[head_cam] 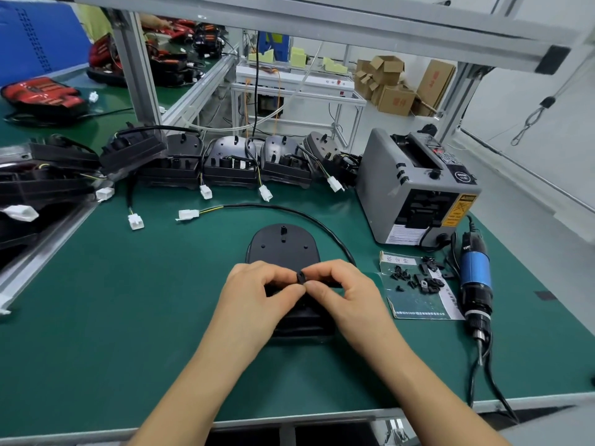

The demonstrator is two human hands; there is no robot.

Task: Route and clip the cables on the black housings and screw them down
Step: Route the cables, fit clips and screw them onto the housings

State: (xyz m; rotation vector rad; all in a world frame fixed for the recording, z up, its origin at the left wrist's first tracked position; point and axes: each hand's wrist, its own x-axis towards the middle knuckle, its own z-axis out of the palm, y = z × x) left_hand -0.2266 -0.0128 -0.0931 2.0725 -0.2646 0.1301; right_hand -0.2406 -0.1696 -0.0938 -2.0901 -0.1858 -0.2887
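Pinching a small black plastic clip (300,277), your left hand (257,294) and right hand (344,294) held it over the black domed plastic housing (285,249); a loosened pinch (tiny part) could have dropped it below.

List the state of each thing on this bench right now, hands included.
left hand, pinching the cable clip
right hand, pinching the same cable clip
cable clip, held over the black housing
black housing, flat on the green mat
cable, loose, curving across the mat
white connector, unplugged
electric screwdriver, lying unheld
spare clips, loose on a paper sheet
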